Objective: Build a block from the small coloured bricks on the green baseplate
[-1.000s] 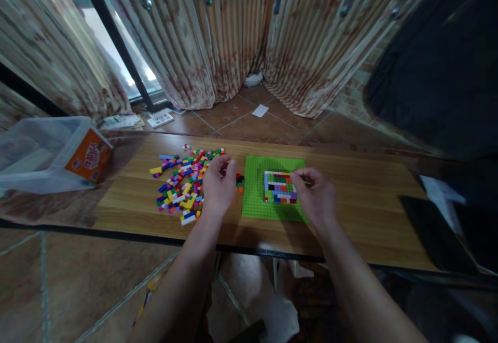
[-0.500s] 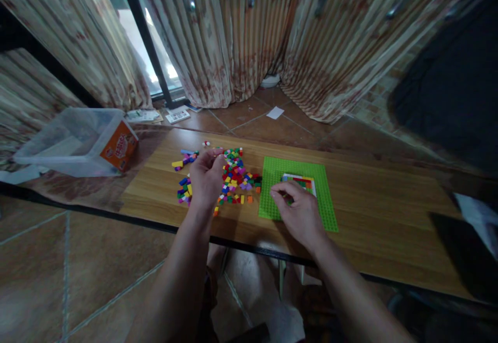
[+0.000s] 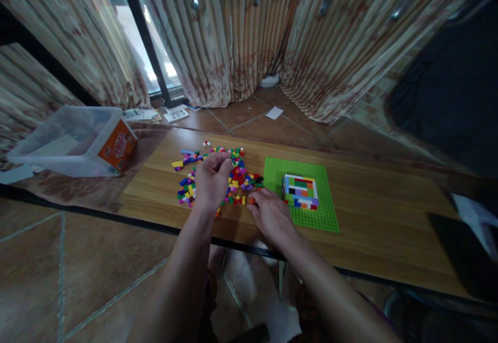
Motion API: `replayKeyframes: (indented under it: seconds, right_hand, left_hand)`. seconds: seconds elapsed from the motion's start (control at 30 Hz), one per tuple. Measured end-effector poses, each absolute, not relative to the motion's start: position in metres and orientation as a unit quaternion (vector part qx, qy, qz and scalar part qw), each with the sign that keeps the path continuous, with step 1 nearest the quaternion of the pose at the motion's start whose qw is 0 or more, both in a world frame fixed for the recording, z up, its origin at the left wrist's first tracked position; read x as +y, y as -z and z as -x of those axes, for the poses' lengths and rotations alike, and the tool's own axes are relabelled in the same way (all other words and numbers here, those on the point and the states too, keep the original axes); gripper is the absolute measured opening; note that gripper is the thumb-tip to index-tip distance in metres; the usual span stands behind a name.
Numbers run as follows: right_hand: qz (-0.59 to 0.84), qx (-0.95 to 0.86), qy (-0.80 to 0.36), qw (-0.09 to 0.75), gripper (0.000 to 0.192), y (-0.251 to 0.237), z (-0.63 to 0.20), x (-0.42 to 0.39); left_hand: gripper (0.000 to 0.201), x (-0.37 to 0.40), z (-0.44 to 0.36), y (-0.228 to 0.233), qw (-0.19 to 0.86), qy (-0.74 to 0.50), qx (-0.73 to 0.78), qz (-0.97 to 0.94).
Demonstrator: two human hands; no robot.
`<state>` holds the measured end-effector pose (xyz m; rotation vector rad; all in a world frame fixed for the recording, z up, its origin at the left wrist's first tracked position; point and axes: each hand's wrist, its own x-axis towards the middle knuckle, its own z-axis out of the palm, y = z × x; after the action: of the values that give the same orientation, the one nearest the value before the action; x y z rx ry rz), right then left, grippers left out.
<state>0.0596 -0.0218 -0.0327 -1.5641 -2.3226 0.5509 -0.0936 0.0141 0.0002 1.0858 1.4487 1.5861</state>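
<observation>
A pile of small coloured bricks [image 3: 233, 174] lies on the wooden table [image 3: 373, 213]. My left hand [image 3: 210, 181] rests over the pile with fingers curled down onto the bricks; I cannot tell whether it holds one. My right hand [image 3: 271, 214] lies at the left edge of the green baseplate [image 3: 322, 213], fingertips reaching among the nearest loose bricks. On the baseplate stands a flat multicoloured brick block [image 3: 300, 191] with a white border, just right of my right hand.
A clear plastic bin [image 3: 66, 143] with an orange label stands at the table's left end. A dark flat object [image 3: 459, 249] and white paper [image 3: 476, 218] lie at the right end. Striped curtains [image 3: 241, 31] hang behind; tiled floor lies below.
My right hand has left the brick block and moved left to the loose bricks at the baseplate's edge, uncovering the block. My left hand stays over the pile.
</observation>
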Motion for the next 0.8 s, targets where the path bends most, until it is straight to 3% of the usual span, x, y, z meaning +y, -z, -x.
replayKeyframes:
  seconds: [0.17,0.53,0.8]
  right_hand:
    - [0.523,-0.808,-0.201,0.182,0.009,0.036,-0.062,-0.021]
    - [0.529,-0.707,-0.311,0.350,0.018,0.017,-0.113,-0.028]
    - [0.603,-0.660,-0.247,0.375,0.016,0.013,-0.166,-0.019]
  left_hand:
    - [0.009,0.014,0.092,-0.001,0.358,-0.604,0.572,-0.425]
    - [0.011,0.017,0.087,0.005,0.356,-0.580,0.575,-0.455]
    - [0.008,0.015,0.081,0.004,0.361,-0.569,0.565,-0.476]
